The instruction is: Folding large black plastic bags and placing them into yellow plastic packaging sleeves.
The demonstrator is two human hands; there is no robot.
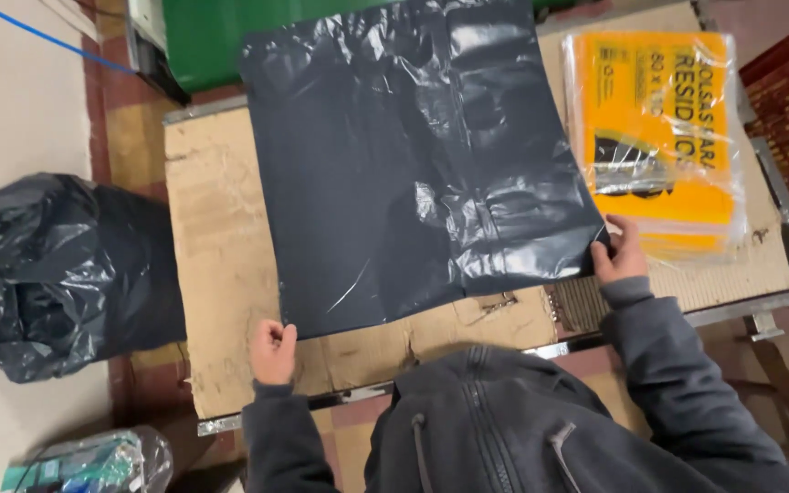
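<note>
Even, soft indoor light, pale glare on the black plastic bag (413, 155) (slight motion blur throughout).

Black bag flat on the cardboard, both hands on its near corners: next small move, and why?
Probably lift the near edge and fold it away. The left hand and right hand each pinch a near corner of the black bag, which lies spread flat on the cardboard.

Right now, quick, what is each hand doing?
Left hand: closed, pinching the near left corner of the black plastic bag.
Right hand: closed, pinching the bag's near right corner.
</note>
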